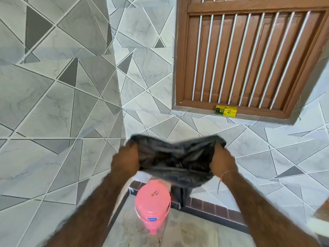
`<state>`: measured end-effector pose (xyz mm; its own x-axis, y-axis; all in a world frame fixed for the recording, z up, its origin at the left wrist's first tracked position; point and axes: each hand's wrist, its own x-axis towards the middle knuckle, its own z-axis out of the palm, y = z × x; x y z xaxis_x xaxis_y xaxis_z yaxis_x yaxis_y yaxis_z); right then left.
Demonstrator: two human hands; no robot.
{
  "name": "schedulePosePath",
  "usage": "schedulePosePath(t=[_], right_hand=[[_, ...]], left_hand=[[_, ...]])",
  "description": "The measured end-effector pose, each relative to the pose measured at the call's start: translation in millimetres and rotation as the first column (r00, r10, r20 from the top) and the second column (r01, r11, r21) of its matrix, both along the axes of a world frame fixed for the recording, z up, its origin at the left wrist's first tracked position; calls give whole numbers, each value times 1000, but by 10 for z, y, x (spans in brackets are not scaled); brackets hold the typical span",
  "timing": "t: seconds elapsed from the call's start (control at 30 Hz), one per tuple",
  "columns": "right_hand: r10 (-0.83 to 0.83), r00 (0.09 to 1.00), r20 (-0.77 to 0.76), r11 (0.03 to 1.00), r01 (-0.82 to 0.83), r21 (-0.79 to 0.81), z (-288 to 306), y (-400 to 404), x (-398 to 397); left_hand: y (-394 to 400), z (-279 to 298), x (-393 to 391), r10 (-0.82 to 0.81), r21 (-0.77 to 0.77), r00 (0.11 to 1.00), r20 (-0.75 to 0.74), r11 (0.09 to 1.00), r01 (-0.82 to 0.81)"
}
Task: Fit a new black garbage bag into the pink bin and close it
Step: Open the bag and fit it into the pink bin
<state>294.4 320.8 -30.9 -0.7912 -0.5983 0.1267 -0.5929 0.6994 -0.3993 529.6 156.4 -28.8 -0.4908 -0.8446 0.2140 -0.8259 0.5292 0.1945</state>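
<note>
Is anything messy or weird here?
Nothing is broken or spilled. One small oddity: a yellow box sits on the ledge under the barred brown window. The pink bin stands upright with its lid on, while both hands, left and right, hold the black garbage bag stretched above it.

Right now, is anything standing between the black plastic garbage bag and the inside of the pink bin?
Yes. The pink bin has its pink lid closed on top, directly below the black plastic garbage bag, which left hand and right hand hold spread.
</note>
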Motion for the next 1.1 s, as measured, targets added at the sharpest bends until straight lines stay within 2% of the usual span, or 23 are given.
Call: schedulePosePath(t=[0.03, 0.1, 0.13, 0.17, 0.2, 0.23, 0.27, 0.3, 0.33, 0.4, 0.43, 0.53, 0.63, 0.8, 0.87, 0.93, 0.97, 1.0, 1.03, 1.07, 1.1], right_hand=[[-20, 997, -77, 992, 10, -126, 169, -9, 10], [-74, 963, -258, 910, -41, -412, 390, -46, 43], [-83, 948, -308, 886, -71, -459, 384, -53, 58], [-36, 955, -293, 926, -78, -368, 235, -71, 22], [63, 987, -151, 986, -85, -144, -63, -40, 40], [102, 986, 129, 988, -115, 103, -429, 20, 60], [53, 952, 300, 953, -138, 270, -781, 96, 60], [45, 951, 307, 908, -167, 384, -1091, 212, 79], [72, 960, 269, 869, -193, 455, -1272, 290, 65], [145, 971, 188, 860, -218, 461, -1426, 382, 30], [133, 970, 202, 877, -210, 433, -1436, 393, -4], [91, 971, 221, 931, -162, 328, -1271, 217, -93], [94, 976, 195, 965, -137, 222, -1037, 65, -213], [127, 991, 35, 976, -131, 172, -488, -92, -340], [131, 989, -75, 991, -129, 31, -189, -115, -349], [114, 976, -184, 965, -153, -214, -31, -105, -321], [98, 970, -222, 945, -160, -284, -43, -84, -327], [114, 975, -189, 959, -158, -236, -183, -53, -348], [169, 982, -79, 983, -174, -60, -446, -6, -367], [168, 981, 93, 970, -181, 163, -746, 78, -377], [136, 971, 198, 925, -196, 326, -1032, 180, -411]], left_hand=[[17, 224, -9, 30, -107, 985, -171, 993, -49], [-16, 424, -28, 24, -283, 842, -539, 936, -208], [-27, 369, -32, -10, -374, 824, -567, 894, -246], [-35, 209, -50, -16, -422, 897, -441, 886, -191], [23, -132, -23, -3, -331, 987, -158, 942, -50], [80, -521, 19, -11, -100, 994, 108, 995, 22], [105, -905, 80, -26, 134, 964, 265, 991, -11], [173, -1196, 179, -24, 237, 934, 357, 969, -66], [212, -1349, 252, -4, 240, 936, 352, 967, -87], [232, -1512, 303, 21, 238, 955, 294, 967, -95], [241, -1500, 283, 29, 270, 958, 284, 957, -109], [123, -1323, 81, 84, 352, 993, 89, 930, -110], [-6, -1107, -89, 184, 386, 976, -112, 914, -128], [-56, -604, -304, 164, 225, 952, -259, 969, -105], [-11, -290, -380, 147, 113, 934, -326, 987, -116], [87, -131, -425, 96, -78, 891, -443, 986, -145], [116, -195, -414, 45, -179, 893, -447, 974, -139], [153, -359, -388, 26, -205, 948, -317, 974, -96], [204, -637, -343, 17, -132, 997, -82, 991, -28], [257, -937, -281, 4, 34, 994, 106, 999, -8], [296, -1197, -230, 5, 196, 973, 231, 979, -51]])
